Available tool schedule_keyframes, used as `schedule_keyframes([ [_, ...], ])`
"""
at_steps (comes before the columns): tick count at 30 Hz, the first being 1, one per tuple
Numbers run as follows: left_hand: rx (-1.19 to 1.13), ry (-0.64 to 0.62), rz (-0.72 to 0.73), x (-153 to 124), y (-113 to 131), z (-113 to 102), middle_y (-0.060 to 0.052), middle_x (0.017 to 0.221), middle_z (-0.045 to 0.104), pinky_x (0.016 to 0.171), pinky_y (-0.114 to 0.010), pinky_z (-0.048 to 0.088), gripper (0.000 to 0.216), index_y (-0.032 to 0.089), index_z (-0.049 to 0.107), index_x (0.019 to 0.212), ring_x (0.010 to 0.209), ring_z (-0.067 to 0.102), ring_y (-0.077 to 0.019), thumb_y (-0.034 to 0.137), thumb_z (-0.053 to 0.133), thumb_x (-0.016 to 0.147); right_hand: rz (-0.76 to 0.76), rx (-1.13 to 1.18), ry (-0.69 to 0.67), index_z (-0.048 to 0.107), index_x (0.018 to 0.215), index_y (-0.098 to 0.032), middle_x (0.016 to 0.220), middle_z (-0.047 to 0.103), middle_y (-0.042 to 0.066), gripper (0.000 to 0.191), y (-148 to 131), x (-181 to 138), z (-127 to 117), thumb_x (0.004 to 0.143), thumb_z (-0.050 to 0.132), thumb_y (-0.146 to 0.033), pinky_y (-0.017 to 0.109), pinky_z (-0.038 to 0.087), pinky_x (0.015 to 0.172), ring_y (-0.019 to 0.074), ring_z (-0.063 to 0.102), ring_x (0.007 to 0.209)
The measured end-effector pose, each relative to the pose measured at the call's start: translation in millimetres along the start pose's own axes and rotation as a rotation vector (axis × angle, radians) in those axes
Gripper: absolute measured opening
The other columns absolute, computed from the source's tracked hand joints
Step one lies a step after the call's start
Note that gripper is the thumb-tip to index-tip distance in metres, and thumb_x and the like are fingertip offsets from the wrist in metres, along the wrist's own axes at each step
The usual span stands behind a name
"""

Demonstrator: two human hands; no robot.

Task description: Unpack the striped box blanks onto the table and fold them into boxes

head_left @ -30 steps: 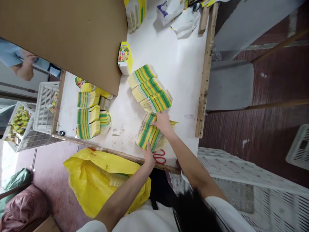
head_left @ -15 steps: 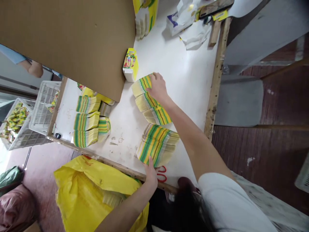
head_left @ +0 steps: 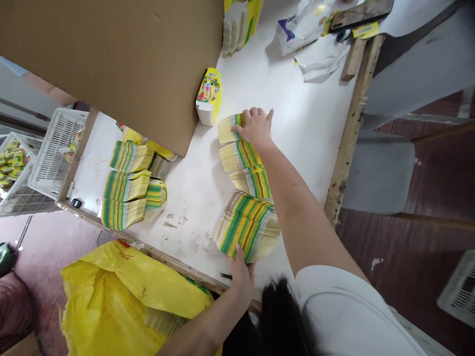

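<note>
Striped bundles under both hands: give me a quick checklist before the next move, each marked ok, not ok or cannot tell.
1. Left hand touching near bundles: ok, thumb on their edge.
2. Right hand at far bundles: ok, at their far end.
3. Both groups in one straight line: not ok, they meet at an angle.
4. Box apart from right hand: ok, a gap shows.
5. Dark pointed tip well away from left hand: not ok, close beside it.
6. Piece count: cannot tell.
</note>
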State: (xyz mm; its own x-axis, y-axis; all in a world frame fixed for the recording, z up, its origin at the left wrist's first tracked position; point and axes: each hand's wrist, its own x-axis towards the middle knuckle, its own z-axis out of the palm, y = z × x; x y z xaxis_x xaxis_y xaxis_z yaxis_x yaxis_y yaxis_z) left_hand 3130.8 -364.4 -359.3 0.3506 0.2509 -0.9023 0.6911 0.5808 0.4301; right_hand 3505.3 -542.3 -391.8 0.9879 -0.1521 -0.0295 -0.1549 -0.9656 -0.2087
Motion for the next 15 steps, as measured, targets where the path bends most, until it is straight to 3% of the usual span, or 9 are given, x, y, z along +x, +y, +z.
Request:
schedule_keyframes([
  [4, -0.182, -0.038, -0.024, 5.1, 2.0, 21.8, -0.005, 0.14, 0.06, 0.087, -0.037, 0.063, 0.06, 0.042, 0.028, 0.149, 0.111, 0.07, -0.0211, 0.024, 0.05, 0.097, 0.109, -0.096, -0.026, 0.037, 0.145, -0.01, 0.147, 0.039, 0.027, 0.066, 27.9, 6.5, -7.2, 0.101, 0.014, -0.054, 0.071, 0.022, 0.107, 0.0397, 0.034, 0.136],
  [8, -0.169, -0.022, -0.049, 8.1, 15.6, 48.1, -0.009, 0.144, 0.056, 0.084, -0.039, 0.064, 0.07, 0.042, 0.014, 0.154, 0.108, 0.071, -0.0221, 0.029, 0.052, 0.097, 0.141, -0.091, -0.082, 0.024, 0.151, -0.002, 0.153, 0.026, 0.033, 0.066, 58.9, 2.6, -25.7, 0.104, 0.012, -0.047, 0.06, 0.033, 0.1, 0.0366, 0.026, 0.142],
  [11, -0.138, -0.057, -0.029, 12.0, 33.5, 71.2, -0.009, 0.148, 0.053, 0.087, -0.039, 0.063, 0.071, 0.037, 0.017, 0.154, 0.112, 0.069, -0.0216, 0.03, 0.057, 0.096, 0.199, -0.092, -0.115, 0.018, 0.153, 0.0, 0.156, 0.018, 0.036, 0.067, 75.5, -11.4, -35.4, 0.104, 0.008, -0.045, 0.057, 0.034, 0.097, 0.0346, 0.023, 0.144],
  [15, -0.094, -0.12, -0.035, 20.0, 55.2, 109.3, -0.008, 0.151, 0.049, 0.096, -0.041, 0.059, 0.069, 0.037, 0.019, 0.151, 0.121, 0.064, -0.0193, 0.022, 0.056, 0.096, 0.325, -0.059, -0.052, 0.024, 0.154, -0.005, 0.156, 0.025, 0.033, 0.063, 91.0, -43.4, -35.2, 0.104, 0.027, -0.043, 0.05, 0.035, 0.101, 0.0297, 0.03, 0.143],
])
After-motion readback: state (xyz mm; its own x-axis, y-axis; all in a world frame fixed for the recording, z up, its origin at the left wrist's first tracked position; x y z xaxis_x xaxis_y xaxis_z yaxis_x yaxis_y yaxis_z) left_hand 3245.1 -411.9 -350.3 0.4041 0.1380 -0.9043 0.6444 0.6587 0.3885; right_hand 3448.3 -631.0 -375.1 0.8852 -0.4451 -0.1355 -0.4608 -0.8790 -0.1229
